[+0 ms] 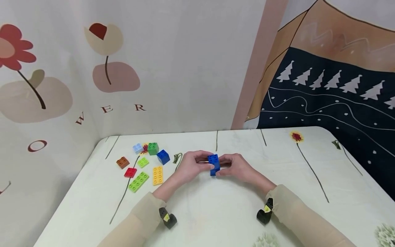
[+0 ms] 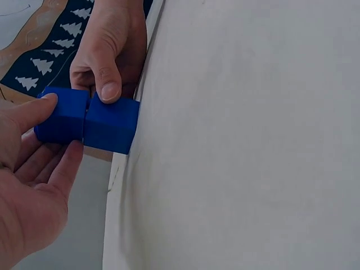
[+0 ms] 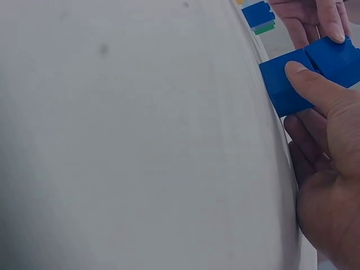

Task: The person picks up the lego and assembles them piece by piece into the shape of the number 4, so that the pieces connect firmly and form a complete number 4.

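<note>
Two blue building bricks are stacked one on the other between the hands, above the white table. My left hand (image 1: 190, 167) pinches the upper blue brick (image 1: 213, 160), whose studs face up. The lower blue brick (image 2: 114, 125) is gripped by my right hand (image 1: 238, 168), with the thumb on one side face. In the left wrist view the seam between the bricks shows a thin gap at one end, and the two sit slightly askew. Whether the studs are fully pressed in is hidden.
Left of the hands lie a blue brick (image 1: 163, 156), a green brick (image 1: 153, 148), a light blue one (image 1: 137, 148), a brown one (image 1: 122, 162), a red one (image 1: 130, 172), a yellow one (image 1: 158, 175), and lime ones, small (image 1: 143, 162) and long (image 1: 138, 181). A curtain (image 1: 185, 68) hangs behind.
</note>
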`<state>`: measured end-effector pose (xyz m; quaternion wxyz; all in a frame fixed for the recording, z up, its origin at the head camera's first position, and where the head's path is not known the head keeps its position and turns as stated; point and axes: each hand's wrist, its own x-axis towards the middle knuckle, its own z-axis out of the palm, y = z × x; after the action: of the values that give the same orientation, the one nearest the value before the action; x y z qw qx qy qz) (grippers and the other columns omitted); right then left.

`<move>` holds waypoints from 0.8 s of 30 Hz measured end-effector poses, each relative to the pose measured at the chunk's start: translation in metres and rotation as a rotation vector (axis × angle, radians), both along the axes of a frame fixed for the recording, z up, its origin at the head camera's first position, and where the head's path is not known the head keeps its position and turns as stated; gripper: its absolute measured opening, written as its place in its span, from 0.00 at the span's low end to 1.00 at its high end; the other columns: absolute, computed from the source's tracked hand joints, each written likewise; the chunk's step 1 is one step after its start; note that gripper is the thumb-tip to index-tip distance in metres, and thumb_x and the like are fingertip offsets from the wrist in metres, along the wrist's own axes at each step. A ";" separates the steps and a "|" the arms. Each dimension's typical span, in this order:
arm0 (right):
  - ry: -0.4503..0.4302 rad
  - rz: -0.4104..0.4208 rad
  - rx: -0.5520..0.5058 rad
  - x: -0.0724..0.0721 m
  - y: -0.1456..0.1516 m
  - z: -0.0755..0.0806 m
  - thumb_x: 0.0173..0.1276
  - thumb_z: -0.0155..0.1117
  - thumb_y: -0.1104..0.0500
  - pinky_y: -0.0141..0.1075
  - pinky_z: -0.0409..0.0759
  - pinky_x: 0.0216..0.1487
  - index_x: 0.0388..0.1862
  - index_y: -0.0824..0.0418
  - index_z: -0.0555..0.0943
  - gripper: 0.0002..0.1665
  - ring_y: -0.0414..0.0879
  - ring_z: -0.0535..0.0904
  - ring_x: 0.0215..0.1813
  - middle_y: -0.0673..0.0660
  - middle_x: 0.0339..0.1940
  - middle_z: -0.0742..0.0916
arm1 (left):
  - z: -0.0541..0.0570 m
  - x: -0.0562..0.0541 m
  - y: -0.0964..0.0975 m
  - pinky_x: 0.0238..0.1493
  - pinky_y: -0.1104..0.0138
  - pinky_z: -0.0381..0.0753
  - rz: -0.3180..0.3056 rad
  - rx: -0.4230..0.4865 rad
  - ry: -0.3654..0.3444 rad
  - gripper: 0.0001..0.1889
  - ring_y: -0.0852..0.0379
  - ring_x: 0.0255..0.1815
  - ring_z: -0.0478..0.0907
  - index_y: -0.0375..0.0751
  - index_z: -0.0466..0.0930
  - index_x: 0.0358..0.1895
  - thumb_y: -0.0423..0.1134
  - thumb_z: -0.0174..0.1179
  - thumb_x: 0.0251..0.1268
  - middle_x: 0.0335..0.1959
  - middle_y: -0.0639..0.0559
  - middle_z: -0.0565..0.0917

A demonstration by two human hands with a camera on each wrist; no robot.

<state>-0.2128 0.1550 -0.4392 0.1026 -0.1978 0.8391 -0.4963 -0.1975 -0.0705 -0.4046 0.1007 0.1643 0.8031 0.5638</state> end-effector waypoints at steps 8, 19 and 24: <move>-0.020 -0.006 -0.015 0.000 0.000 0.000 0.60 0.80 0.62 0.45 0.82 0.58 0.54 0.65 0.86 0.23 0.50 0.86 0.53 0.55 0.47 0.90 | -0.001 0.000 -0.001 0.55 0.62 0.84 -0.010 0.007 0.006 0.19 0.50 0.54 0.85 0.40 0.84 0.60 0.35 0.71 0.66 0.54 0.46 0.87; -0.046 -0.002 -0.018 -0.002 0.000 0.002 0.59 0.81 0.61 0.45 0.82 0.59 0.52 0.66 0.86 0.22 0.50 0.86 0.53 0.56 0.46 0.91 | -0.001 -0.003 -0.001 0.55 0.62 0.84 -0.006 0.003 -0.016 0.19 0.52 0.53 0.85 0.42 0.85 0.59 0.36 0.72 0.65 0.52 0.48 0.88; -0.053 -0.001 -0.024 -0.002 0.000 0.003 0.60 0.81 0.62 0.45 0.82 0.59 0.52 0.66 0.86 0.22 0.51 0.86 0.53 0.56 0.47 0.91 | -0.002 -0.005 -0.002 0.55 0.62 0.84 -0.010 0.009 -0.028 0.19 0.52 0.54 0.85 0.42 0.86 0.59 0.37 0.73 0.65 0.52 0.48 0.88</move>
<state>-0.2152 0.1548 -0.4365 0.1222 -0.1854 0.8303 -0.5113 -0.2030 -0.0723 -0.4070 0.1142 0.1608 0.7983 0.5691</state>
